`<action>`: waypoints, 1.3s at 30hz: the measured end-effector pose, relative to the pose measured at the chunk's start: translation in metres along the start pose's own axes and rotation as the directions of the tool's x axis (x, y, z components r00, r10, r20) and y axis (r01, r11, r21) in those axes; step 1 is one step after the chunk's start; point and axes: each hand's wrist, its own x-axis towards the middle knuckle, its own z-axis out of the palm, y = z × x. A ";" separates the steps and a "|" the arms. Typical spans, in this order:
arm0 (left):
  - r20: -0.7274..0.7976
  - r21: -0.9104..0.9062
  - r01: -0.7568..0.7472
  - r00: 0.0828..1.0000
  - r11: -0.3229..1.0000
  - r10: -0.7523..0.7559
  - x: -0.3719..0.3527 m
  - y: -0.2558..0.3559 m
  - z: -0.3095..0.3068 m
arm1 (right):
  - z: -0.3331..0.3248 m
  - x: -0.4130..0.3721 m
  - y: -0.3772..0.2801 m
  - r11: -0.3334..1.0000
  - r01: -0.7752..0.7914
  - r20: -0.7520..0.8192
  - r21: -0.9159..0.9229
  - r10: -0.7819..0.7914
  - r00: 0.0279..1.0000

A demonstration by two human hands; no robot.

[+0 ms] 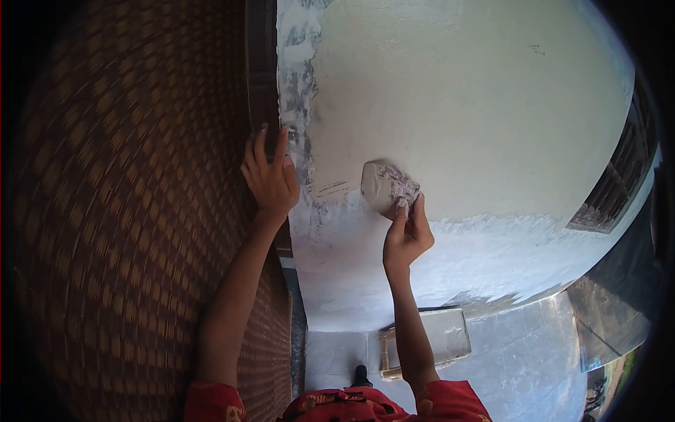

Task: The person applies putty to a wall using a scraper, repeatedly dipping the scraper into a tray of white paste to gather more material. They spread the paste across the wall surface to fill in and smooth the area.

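At the bottom of the view, closest to me, is my red shirt (365,408), and past it a pale tiled floor (520,344). A flat tray (443,337) smeared with white filler lies on the floor at the foot of the wall.

Both arms reach up, hands well apart. My left hand (271,179) lies flat with loose fingers against a dark frame edge (261,84), holding nothing. My right hand (406,235) is closed around the bottom of a wide scraper (385,186). Its blade is coated in filler and pressed onto the wall (478,105), just right of the frame.

I judge I am mid-stroke, spreading filler over the wall. The next pass likely calls for steady pressure and a shallow blade angle, feathering into the wet patch.

The wall is off-white, with brighter fresh filler in a band below the scraper and a rough strip along the frame. A brown woven screen (126,211) fills the left. A barred window (619,183) sits far right.
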 end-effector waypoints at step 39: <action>-0.016 -0.045 0.003 1.000 0.999 -0.004 0.001 0.000 -0.002 | 0.001 -0.023 -0.005 0.996 0.075 0.036 -0.042 -0.073 0.997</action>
